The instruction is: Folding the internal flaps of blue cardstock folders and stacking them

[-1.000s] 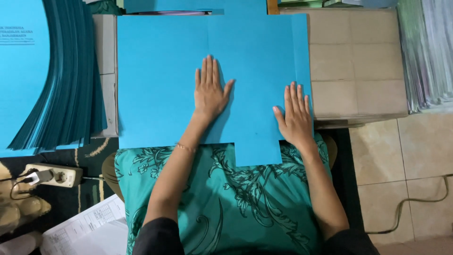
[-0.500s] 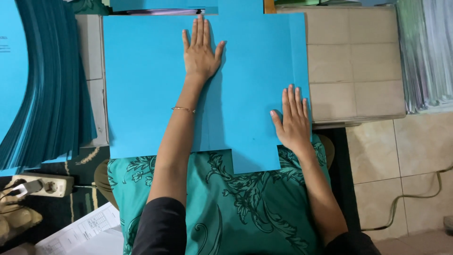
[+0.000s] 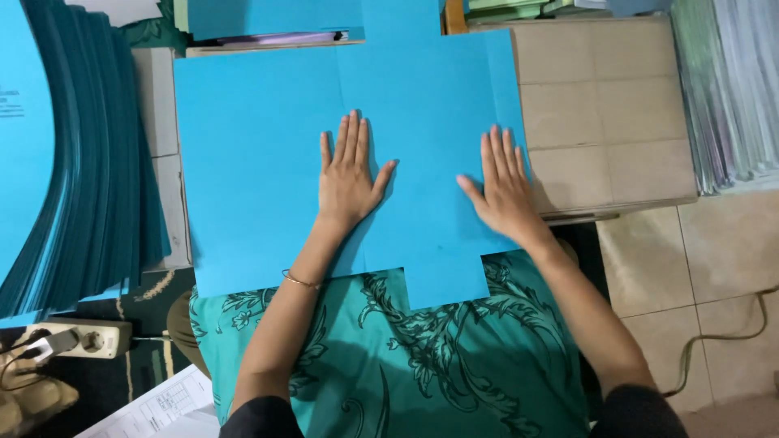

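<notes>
Pressing flat with fingers spread wide and gripping nothing, the left hand (image 3: 349, 174) and right hand (image 3: 505, 191) are holding the big blue paper (image 3: 268, 162) down in the middle of the frame, and pushing evenly is keeping it smooth.

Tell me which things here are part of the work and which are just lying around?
In use: blue card sheet, pressed flat by left hand and right hand; fanned stack of blue sheets.
Lying about: power strip, printed paper, pale paper stack.
</notes>
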